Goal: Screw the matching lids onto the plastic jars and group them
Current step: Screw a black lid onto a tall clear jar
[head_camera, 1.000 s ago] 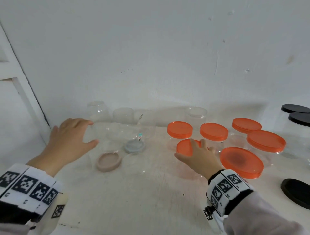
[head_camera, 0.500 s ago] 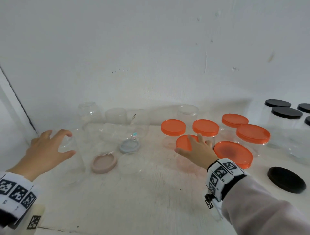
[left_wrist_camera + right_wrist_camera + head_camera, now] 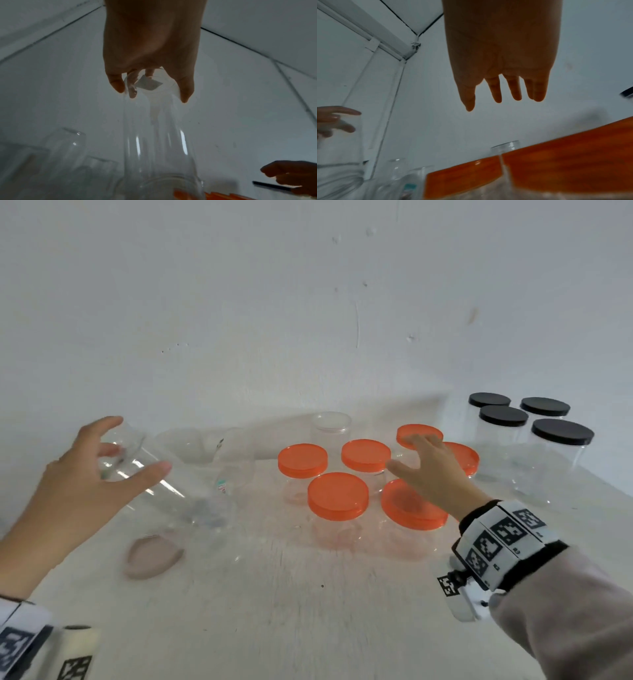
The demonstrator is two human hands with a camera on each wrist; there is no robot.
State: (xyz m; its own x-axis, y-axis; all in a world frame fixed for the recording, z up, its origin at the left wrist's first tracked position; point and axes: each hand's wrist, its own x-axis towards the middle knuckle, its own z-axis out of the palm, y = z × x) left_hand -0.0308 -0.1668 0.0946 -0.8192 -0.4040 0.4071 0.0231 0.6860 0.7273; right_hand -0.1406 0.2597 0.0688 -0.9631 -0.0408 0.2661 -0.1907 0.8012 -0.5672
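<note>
Jar [image 3: 150, 474], clear and lidless, now tilts lifted in the left hand [image 3: 78, 491] at frame left; the right hand [image 3: 431, 470], fingers spread and empty, has left the orange-lidded jars [image 3: 337, 496], so capping comes next.

A white table [image 3: 308, 611] meets a scuffed white wall [image 3: 274, 302]; a white frame [image 3: 368, 35] edges the corner.

The left hand [image 3: 150, 54] grips the far end of a clear jar [image 3: 159, 142], fingers and thumb curled round it; a white label shows through the plastic there (too blurred to read). Left of this jar stand other clear jars [image 3: 65, 151]. To its right, the right hand [image 3: 291, 174] hovers above orange lids [image 3: 223, 196].
</note>
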